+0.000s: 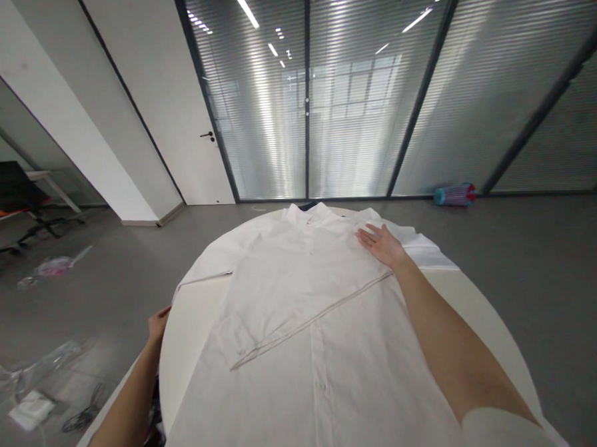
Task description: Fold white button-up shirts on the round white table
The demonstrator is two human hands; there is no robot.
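Note:
A white button-up shirt (304,330) lies flat on a round white table (188,329), collar at the far side. One long sleeve is folded diagonally across the chest, its cuff near the left side. My right hand (381,243) rests flat on the shirt's far right shoulder, fingers spread, holding nothing. My left hand (158,324) touches the table's left edge beside the shirt; its fingers are partly hidden behind the rim.
Grey floor surrounds the table. Plastic wrapping, a white packet (30,407) and cables lie on the floor at left. A black office chair (11,192) stands far left. A blue roll (454,194) lies by the glass wall with blinds.

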